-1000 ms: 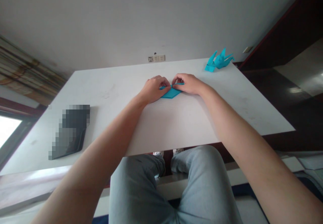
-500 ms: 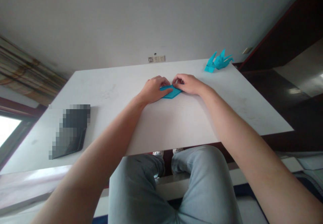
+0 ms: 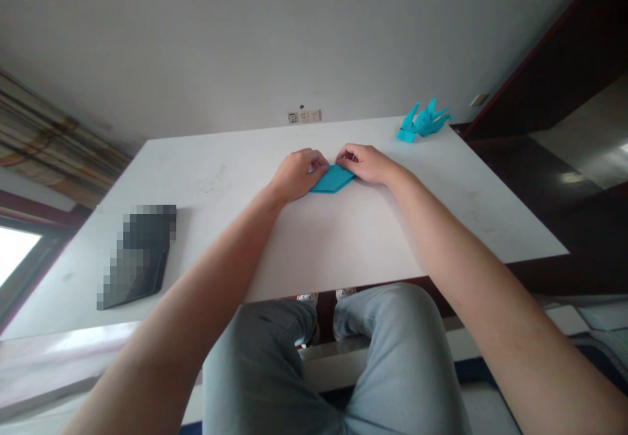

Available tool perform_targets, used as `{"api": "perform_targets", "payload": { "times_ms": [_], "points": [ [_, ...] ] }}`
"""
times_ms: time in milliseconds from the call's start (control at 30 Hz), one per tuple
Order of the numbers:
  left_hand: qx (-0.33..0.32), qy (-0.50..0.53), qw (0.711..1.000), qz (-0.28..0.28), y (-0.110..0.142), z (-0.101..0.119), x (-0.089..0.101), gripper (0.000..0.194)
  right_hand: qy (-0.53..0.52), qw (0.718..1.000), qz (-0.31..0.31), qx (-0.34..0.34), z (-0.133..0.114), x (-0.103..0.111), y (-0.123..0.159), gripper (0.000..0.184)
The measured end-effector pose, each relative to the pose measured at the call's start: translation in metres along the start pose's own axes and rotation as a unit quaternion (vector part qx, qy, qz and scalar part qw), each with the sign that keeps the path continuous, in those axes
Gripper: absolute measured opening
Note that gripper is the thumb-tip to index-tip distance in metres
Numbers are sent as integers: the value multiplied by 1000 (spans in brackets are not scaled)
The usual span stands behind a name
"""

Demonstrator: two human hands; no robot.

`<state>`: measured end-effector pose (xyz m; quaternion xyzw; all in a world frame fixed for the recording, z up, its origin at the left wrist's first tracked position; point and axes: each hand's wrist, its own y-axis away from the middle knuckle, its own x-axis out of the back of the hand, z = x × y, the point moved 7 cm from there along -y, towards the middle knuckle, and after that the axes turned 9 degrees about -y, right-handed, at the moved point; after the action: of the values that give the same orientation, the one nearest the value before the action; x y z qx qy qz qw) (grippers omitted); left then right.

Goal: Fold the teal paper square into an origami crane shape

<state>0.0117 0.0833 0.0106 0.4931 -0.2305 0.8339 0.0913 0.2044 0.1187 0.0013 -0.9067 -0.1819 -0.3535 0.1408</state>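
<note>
A folded piece of blue paper [image 3: 332, 181] lies on the white table between my two hands, its pointed near edge toward me. My left hand [image 3: 298, 174] has its thumb and curled fingers closed on the paper's left part. At the upper right edge, my right hand [image 3: 364, 162] pinches the paper between thumb and fingers. The hands partly cover both ends of the sheet.
Folded blue paper cranes [image 3: 424, 121] stand at the table's far right corner. A dark, partly pixelated flat object [image 3: 142, 258] lies on the left of the white table [image 3: 338, 239]. Wall sockets [image 3: 304, 116] sit just beyond the far edge.
My left thumb has drawn back leftward from the middle of the paper to its left part, baring more of the surface. My right hand stays almost in place.
</note>
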Motion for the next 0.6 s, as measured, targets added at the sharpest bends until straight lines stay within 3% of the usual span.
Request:
{"api": "perform_targets", "payload": {
  "times_ms": [400, 600],
  "points": [
    [-3, 8, 1000, 5, 0, 1, 1, 23, 6, 1000, -7, -1, 0, 0, 1, 26],
    [26, 8, 1000, 8, 1, -2, 2, 11, -3, 1000, -3, -2, -1, 1, 1, 26]
  ]
}}
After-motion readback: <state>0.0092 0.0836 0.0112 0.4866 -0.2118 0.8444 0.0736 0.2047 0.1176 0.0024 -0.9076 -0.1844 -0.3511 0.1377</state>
